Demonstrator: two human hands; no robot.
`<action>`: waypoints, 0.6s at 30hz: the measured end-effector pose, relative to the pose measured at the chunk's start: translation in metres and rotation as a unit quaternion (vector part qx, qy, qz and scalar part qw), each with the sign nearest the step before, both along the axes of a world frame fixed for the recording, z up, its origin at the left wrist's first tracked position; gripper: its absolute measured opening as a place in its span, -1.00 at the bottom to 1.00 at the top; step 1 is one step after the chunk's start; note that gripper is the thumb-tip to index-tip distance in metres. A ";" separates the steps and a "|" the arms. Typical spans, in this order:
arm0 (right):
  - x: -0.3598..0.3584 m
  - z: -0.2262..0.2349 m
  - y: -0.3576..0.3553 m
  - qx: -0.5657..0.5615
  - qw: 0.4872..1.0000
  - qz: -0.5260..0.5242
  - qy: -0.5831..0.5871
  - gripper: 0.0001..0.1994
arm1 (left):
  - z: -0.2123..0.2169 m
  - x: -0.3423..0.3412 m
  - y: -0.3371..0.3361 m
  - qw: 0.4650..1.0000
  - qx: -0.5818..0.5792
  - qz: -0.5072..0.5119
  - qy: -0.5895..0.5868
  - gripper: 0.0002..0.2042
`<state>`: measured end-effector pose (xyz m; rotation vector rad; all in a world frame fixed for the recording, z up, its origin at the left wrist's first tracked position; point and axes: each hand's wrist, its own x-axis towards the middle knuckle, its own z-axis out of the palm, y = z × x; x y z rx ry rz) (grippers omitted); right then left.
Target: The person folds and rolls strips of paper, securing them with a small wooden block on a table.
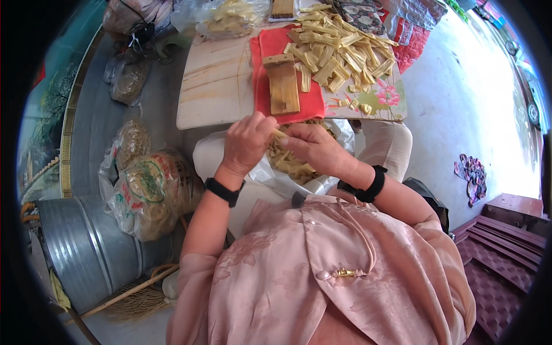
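Note:
Above my lap my left hand is closed around one end of a pale yellow strip. My right hand pinches the same strip from the other side, so the two hands nearly meet. Under them an opened white plastic bag between my legs holds many similar yellow pieces. Just beyond my hands, a wooden block with a raised far end lies on a red cloth. A heap of flat yellow strips covers the table's far right, with a few short bits nearer me.
The low table has its near edge just past my hands. Filled plastic bags, a metal drum and a straw broom stand or lie at my left. A patterned cloth lies on the floor at right.

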<state>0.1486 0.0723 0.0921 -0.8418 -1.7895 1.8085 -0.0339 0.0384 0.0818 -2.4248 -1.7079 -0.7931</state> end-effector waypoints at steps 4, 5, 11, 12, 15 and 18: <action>-0.008 0.001 -0.005 0.118 0.992 -0.012 0.032 -0.79 | -0.010 -0.013 0.015 0.997 0.067 -0.018 0.019 -0.90; -0.008 0.007 -0.002 0.098 0.995 -0.028 0.020 -0.80 | -0.011 -0.011 0.018 0.997 0.072 -0.005 -0.005 -0.91; 0.000 -0.008 0.046 0.075 0.990 -0.114 -0.033 -0.79 | -0.013 -0.008 0.030 0.846 -0.215 -0.031 -0.487 -0.86; 0.000 -0.011 0.052 0.067 0.988 -0.132 -0.047 -0.77 | -0.009 -0.010 0.029 0.724 -0.313 -0.053 -0.612 -0.82; -0.001 -0.011 0.061 0.098 0.983 -0.146 -0.061 -0.73 | -0.007 -0.010 0.035 0.763 -0.306 -0.018 -0.569 -0.79; -0.005 -0.004 0.066 0.140 0.974 -0.157 -0.082 -0.71 | -0.008 -0.012 0.043 0.822 -0.281 0.026 -0.495 -0.79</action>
